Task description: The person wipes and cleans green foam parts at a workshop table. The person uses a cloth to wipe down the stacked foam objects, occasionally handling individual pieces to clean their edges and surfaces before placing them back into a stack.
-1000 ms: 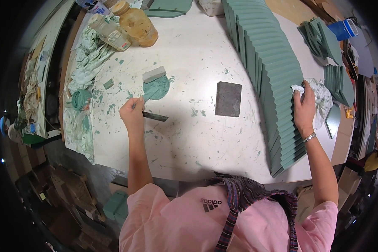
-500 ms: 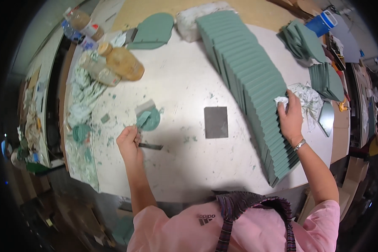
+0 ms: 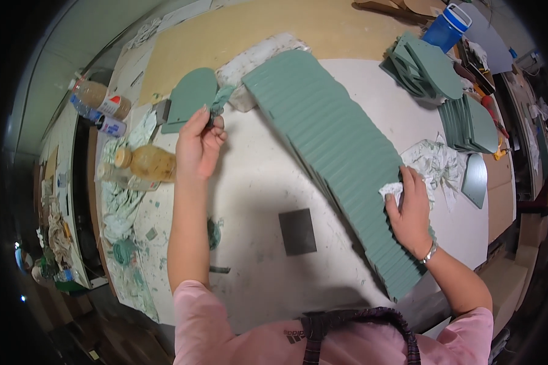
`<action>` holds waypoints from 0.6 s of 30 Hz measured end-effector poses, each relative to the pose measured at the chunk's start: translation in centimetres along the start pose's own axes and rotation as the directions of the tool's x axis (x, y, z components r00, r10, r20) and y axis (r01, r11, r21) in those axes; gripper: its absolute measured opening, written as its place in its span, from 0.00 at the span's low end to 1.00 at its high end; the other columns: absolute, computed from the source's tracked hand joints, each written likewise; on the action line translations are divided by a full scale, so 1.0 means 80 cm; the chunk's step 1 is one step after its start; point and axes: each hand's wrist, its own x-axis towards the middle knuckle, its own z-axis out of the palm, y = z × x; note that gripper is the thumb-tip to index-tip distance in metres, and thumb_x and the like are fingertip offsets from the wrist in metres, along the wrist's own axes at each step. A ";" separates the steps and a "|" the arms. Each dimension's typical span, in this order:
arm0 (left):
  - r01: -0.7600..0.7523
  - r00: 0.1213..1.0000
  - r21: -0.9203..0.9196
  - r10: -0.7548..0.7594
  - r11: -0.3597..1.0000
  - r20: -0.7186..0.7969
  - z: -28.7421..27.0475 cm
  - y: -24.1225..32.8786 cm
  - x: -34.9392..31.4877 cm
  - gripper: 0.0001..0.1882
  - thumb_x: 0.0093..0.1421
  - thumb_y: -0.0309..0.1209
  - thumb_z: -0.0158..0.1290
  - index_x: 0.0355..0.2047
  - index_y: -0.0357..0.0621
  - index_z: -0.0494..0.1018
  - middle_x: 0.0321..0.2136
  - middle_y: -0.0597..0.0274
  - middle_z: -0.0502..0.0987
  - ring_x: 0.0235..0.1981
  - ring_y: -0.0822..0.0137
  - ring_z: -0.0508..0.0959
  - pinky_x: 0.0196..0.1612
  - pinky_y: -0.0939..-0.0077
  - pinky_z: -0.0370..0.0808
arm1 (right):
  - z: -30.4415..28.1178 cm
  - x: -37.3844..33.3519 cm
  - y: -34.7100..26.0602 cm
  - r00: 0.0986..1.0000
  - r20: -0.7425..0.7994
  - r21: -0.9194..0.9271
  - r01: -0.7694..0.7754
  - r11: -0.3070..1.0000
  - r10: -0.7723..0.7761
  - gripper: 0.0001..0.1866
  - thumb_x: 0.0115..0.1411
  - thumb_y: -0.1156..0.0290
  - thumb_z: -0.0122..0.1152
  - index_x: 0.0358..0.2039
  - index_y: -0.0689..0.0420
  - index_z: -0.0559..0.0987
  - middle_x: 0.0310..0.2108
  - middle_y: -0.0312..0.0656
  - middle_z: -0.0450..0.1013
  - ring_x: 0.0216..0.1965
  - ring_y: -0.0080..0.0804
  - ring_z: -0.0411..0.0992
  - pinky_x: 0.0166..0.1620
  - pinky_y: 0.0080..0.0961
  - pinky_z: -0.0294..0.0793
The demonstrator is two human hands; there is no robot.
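- At the far left I have a bottle of brown liquid (image 3: 103,99) lying on its side.
- Nearer me is a green-stained cloth (image 3: 117,213), with an amber jar (image 3: 149,164) beside it.
- Beyond the jar I see a rounded green panel (image 3: 192,94) lying flat.
- My left hand (image 3: 200,143) is raised near that panel, thumb and fingers pinching a thin green-smeared tool (image 3: 221,97); I can't make out its full shape.
- A dark square plate (image 3: 298,232) lies on the white tabletop (image 3: 249,182).
- A long row of overlapping green panels (image 3: 329,152) slants from the upper middle down toward the lower right.
- My right hand (image 3: 412,213) rests against the row's right edge, its thumb and fingers closed around a white wad (image 3: 391,191).
- Just beyond that hand lies a crumpled white sheet (image 3: 435,163).
- Past it I see a blue jug (image 3: 446,31) and a smaller stack of green panels (image 3: 469,125).
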 end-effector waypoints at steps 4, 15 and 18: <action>-0.032 0.999 0.210 0.023 0.977 0.044 0.012 0.008 0.072 0.09 0.67 0.24 0.50 0.45 0.33 0.75 0.30 0.61 0.76 0.29 0.73 0.74 0.35 0.77 0.75 | -0.003 0.002 -0.005 0.999 0.030 0.001 -0.017 1.000 0.017 0.36 0.56 0.67 0.61 0.63 0.66 0.63 0.61 0.62 0.61 0.60 0.60 0.62 0.63 0.48 0.61; -0.409 0.897 0.809 0.350 0.422 0.271 0.066 0.003 0.147 0.06 0.61 0.20 0.53 0.38 0.38 0.78 0.29 0.70 0.76 0.31 0.75 0.72 0.37 0.81 0.68 | -0.007 0.007 0.000 0.996 0.084 0.010 -0.010 1.000 0.010 0.39 0.55 0.67 0.60 0.65 0.66 0.60 0.63 0.63 0.58 0.62 0.62 0.59 0.64 0.49 0.58; -0.438 0.865 0.863 0.381 0.252 0.327 0.073 0.004 0.152 0.07 0.61 0.21 0.53 0.38 0.38 0.78 0.30 0.64 0.77 0.32 0.70 0.74 0.39 0.76 0.70 | -0.007 0.007 0.000 0.996 0.091 0.017 -0.007 1.000 0.006 0.39 0.55 0.67 0.60 0.65 0.66 0.60 0.64 0.63 0.58 0.62 0.62 0.59 0.64 0.49 0.58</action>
